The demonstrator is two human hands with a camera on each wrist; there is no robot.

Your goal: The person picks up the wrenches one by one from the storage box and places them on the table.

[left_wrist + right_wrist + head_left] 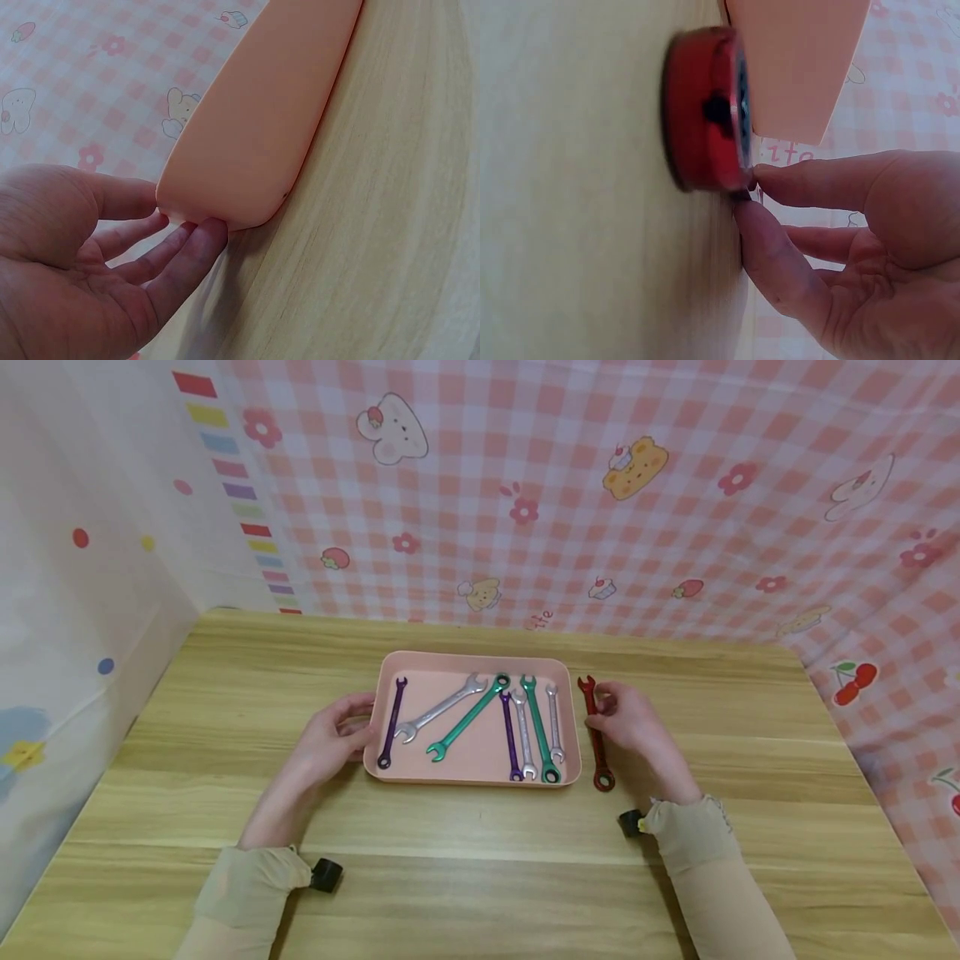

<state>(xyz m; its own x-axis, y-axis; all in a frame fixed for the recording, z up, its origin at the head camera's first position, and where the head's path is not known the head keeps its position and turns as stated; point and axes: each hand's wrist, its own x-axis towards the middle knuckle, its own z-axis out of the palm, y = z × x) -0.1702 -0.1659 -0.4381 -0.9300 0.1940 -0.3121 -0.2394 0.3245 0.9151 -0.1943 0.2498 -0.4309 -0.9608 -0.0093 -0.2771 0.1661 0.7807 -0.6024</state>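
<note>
A shallow pink tray (480, 782) lies on the table with several wrenches in it. My left hand (333, 739) holds the tray at its left end; in the left wrist view the thumb is at the rim and curved fingers (191, 259) meet the outer wall lower down. Just right of the tray is a red ratcheting combination wrench (597, 747), its open end away from me and its ring end nearer. My right hand (626, 718) pinches its shaft between thumb and forefinger. The ring end of this wrench (705, 112) looms large and blurred in the right wrist view.
Inside the tray, a purple wrench (393, 722) is at the left, with a silver wrench (442, 708) and a green wrench (470, 718) slanting beside it. Purple, silver and green ones stand in a row at right. A checked cloth (465, 485) hangs behind the wooden table (480, 877).
</note>
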